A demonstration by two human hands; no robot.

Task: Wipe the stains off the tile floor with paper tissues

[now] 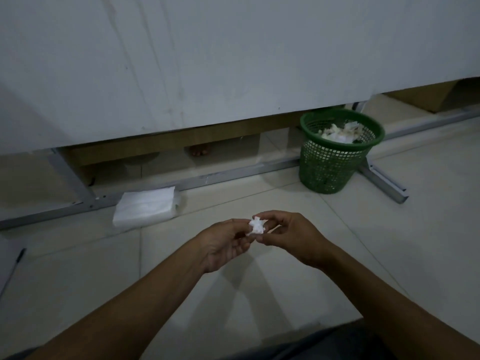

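The pale tile floor (pixel 324 255) carries a green basket (pixel 335 157) (holding crumpled paper); left of it lies a white tissue pack (pixel 145 210).

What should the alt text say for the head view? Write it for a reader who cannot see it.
Two bare hands, left hand and right hand, hold a small crumpled tissue between them above a pale tile floor. A white tissue pack lies ahead to the left; a green mesh wastebasket holding used tissues stands to the right.
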